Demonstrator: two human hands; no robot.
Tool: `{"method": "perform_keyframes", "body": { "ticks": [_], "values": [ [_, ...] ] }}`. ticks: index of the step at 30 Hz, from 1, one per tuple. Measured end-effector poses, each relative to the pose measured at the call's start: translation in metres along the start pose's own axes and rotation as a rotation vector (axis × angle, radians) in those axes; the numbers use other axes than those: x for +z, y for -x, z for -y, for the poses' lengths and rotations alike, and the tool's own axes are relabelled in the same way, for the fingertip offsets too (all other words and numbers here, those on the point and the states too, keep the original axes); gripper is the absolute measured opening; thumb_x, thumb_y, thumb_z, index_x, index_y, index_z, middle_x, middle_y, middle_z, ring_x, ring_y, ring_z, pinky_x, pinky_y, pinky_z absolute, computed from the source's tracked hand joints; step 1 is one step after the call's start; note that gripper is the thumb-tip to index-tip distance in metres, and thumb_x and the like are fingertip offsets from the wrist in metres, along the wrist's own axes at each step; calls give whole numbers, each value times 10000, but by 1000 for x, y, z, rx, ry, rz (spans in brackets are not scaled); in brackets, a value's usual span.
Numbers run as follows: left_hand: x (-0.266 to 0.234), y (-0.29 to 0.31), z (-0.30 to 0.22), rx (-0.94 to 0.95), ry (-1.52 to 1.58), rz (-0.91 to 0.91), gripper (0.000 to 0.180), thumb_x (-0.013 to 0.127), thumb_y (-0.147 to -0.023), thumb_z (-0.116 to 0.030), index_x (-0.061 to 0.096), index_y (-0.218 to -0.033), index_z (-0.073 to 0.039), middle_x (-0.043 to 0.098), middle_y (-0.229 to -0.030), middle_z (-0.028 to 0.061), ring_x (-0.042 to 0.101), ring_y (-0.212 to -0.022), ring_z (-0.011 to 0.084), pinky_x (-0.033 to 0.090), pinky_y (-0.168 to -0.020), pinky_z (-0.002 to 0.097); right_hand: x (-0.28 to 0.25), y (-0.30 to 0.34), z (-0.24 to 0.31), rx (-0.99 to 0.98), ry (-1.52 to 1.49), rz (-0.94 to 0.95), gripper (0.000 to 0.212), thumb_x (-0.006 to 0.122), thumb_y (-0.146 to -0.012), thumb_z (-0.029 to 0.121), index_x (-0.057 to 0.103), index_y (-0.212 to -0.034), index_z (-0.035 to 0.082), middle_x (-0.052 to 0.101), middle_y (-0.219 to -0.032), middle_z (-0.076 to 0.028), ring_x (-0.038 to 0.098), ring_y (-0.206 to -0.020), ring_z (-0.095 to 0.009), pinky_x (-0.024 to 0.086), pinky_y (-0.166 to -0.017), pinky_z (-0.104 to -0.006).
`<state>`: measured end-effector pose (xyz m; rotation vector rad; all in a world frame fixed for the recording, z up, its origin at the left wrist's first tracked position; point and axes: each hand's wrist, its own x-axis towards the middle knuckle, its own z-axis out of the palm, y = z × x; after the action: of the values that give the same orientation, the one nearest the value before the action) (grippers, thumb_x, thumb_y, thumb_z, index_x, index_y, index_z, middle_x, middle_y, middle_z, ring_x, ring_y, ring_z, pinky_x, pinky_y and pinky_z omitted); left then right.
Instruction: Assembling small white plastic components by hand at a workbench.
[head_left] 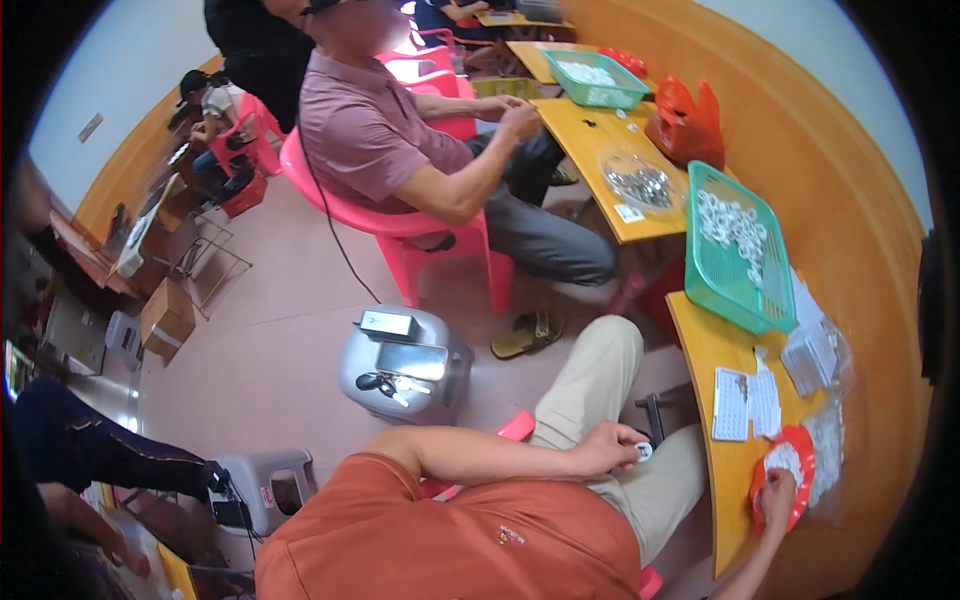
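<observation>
Small white part in left hand; orientation unclear

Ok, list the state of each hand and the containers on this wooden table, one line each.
left hand: resting on the thigh, grip closed around a small white part.
right hand: reaching into the red dish, grip hidden.
red dish: holds small white pieces.
green basket: tilted, holds white rings.
paper sheets: lying flat on the wooden table.
</observation>
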<state>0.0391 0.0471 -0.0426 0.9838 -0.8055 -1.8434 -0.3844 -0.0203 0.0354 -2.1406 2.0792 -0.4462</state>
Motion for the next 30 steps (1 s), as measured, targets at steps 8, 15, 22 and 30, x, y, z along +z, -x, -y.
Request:
{"method": "perform_keyframes", "body": {
  "ticks": [8, 15, 22, 30],
  "values": [
    [8, 2, -5, 63, -33, 3, 246, 628, -848, -14, 671, -1080, 54, 652, -796, 31, 572, -669, 64, 472, -599, 215, 10, -2, -5, -29, -78, -122, 70, 640, -793, -6, 625, -845, -50, 632, -801, -200, 628, -800, -343, 485, -731, -400],
    [5, 1, -5, 69, 5, -9, 248, 634, -843, -28, 677, -1078, 43, 641, -756, 13, 557, -631, 53, 447, -560, 200, 19, -7, -19, -93, 60, -70, 42, 568, -814, -19, 548, -842, -42, 572, -821, -242, 562, -796, -404, 440, -711, -454],
    [6, 10, -19, 20, -89, -26, 280, 653, -839, -56, 675, -1110, 11, 658, -777, 16, 560, -606, 46, 434, -509, 190, 11, -3, 3, -200, 76, -146, 24, 534, -794, -29, 544, -810, -45, 577, -792, -264, 555, -760, -443, 419, -661, -488],
    [2, 3, -3, 68, -47, -13, 250, 642, -854, -31, 665, -1093, 36, 663, -840, 32, 591, -677, 68, 502, -605, 207, 8, -6, 9, -228, 80, -122, 66, 529, -760, -51, 590, -784, -52, 575, -739, -271, 569, -738, -441, 441, -652, -480]
  ]
}}
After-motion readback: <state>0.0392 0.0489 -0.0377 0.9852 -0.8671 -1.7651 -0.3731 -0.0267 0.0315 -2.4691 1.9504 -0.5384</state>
